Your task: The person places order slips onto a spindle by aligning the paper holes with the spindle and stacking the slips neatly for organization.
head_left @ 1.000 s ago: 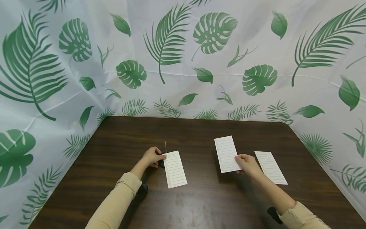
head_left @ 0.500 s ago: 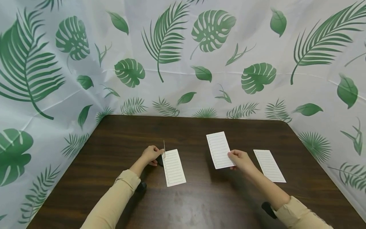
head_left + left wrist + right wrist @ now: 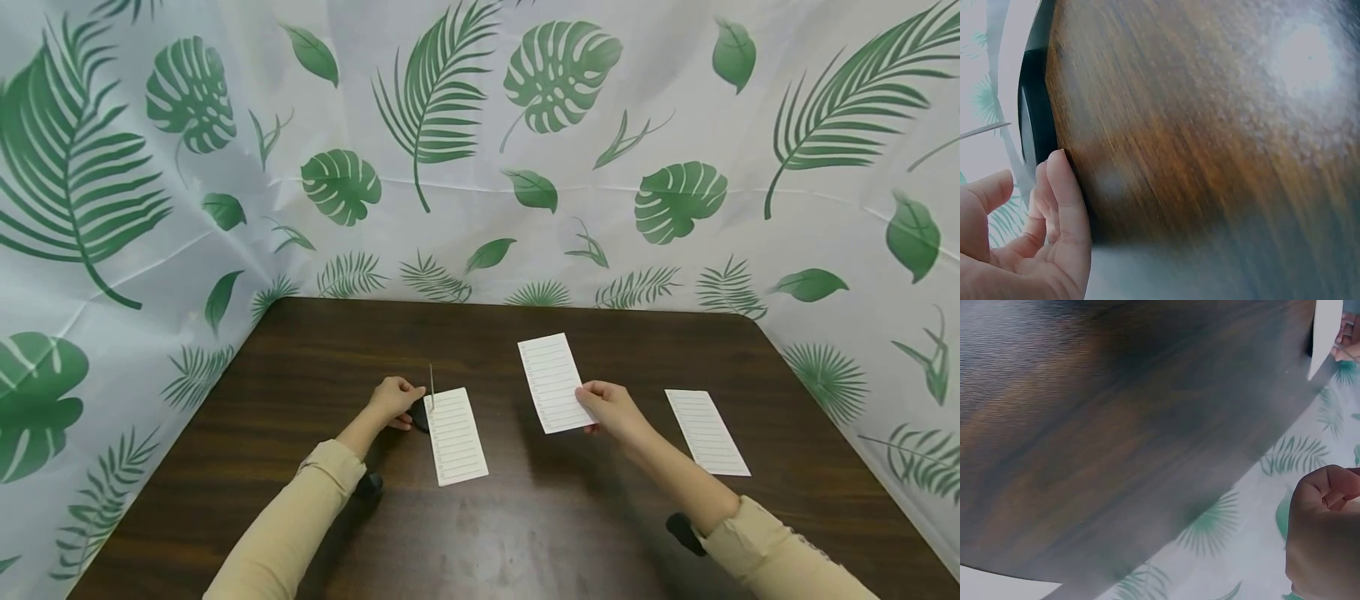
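Observation:
A black spike-file base (image 3: 420, 414) with an upright thin metal spike (image 3: 432, 379) stands left of centre. A lined white checklist card (image 3: 457, 442) is on the spike, pierced near its upper left corner. My left hand (image 3: 392, 400) touches the edge of the black base (image 3: 1036, 112) with its fingertips; the thumb stands apart from them in the left wrist view. My right hand (image 3: 611, 408) pinches another checklist card (image 3: 553, 383) by its lower right edge, above the table. In the right wrist view that card is not seen, and the right hand (image 3: 1325, 531) shows only partly.
A third checklist card (image 3: 707, 432) lies flat on the dark wooden table (image 3: 510, 533), right of the right hand. White cloth (image 3: 480, 242) with green leaf prints hangs behind the table and along both sides.
My right hand has carried its card leftward, nearer the spike. My left thumb has come off the card on the spike and drawn slightly back, while the fingers remain at the base.

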### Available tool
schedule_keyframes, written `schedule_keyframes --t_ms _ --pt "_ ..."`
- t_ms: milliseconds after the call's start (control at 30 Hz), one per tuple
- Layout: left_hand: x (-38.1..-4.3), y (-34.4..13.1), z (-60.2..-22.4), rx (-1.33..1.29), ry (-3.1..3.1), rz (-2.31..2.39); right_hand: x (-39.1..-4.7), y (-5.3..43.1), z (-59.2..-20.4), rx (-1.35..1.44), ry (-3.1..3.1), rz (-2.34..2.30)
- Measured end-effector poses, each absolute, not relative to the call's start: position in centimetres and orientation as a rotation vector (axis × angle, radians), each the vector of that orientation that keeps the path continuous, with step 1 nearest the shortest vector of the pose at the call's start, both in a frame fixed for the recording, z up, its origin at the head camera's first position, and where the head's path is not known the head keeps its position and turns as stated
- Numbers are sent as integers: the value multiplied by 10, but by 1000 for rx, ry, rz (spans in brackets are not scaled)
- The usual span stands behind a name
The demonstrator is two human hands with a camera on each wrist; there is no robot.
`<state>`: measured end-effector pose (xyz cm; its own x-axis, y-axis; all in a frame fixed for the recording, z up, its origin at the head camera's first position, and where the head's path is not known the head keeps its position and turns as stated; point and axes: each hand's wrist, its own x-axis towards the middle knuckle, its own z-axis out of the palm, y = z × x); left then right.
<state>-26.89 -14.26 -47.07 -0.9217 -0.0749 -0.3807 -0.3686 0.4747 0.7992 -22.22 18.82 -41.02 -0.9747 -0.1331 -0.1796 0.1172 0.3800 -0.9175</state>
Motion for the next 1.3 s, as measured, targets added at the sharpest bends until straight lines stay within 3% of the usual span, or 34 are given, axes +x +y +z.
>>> schedule_keyframes --t_ms 467,900,1300 --pt "-271 -146 -438 -270 2503 1388 -224 144 -398 -78 2369 -1665" --pt "-265 -156 -397 -11 2738 1290 -222 117 -391 -101 2306 -1720" --pt "-257 -147 -381 79 2512 1710 -220 90 -390 -111 2199 -1792"
